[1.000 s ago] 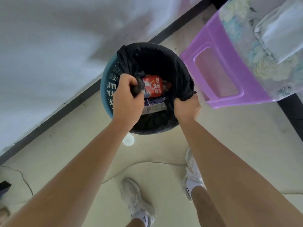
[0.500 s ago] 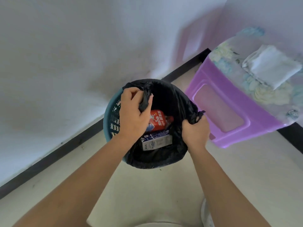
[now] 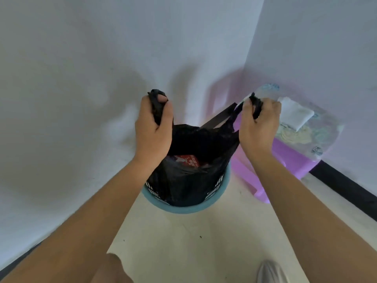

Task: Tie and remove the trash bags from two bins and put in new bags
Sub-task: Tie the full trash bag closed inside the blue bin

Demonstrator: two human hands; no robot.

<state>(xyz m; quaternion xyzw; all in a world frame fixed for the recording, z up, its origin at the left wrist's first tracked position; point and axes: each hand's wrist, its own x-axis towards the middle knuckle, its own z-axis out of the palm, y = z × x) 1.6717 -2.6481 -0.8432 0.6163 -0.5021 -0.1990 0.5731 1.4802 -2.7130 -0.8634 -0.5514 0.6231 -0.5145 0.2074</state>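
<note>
Each hand is curled tight round a bunched handle of the thin black plastic trash bag. The left hand and right hand are level and apart, with the bag's mouth stretched between them. Below the hands the bag's body hangs down into the round blue slotted plastic bin, and a red carton shows inside. The film looks soft, slick and lightly loaded, so I'd say it could stretch or tear if yanked. Those gathered handles seem the right hold for knotting. Just beyond the right hand stands a purple plastic stool carrying a folded white cloth, near enough to crowd that arm, and pale walls close in behind both hands.
</note>
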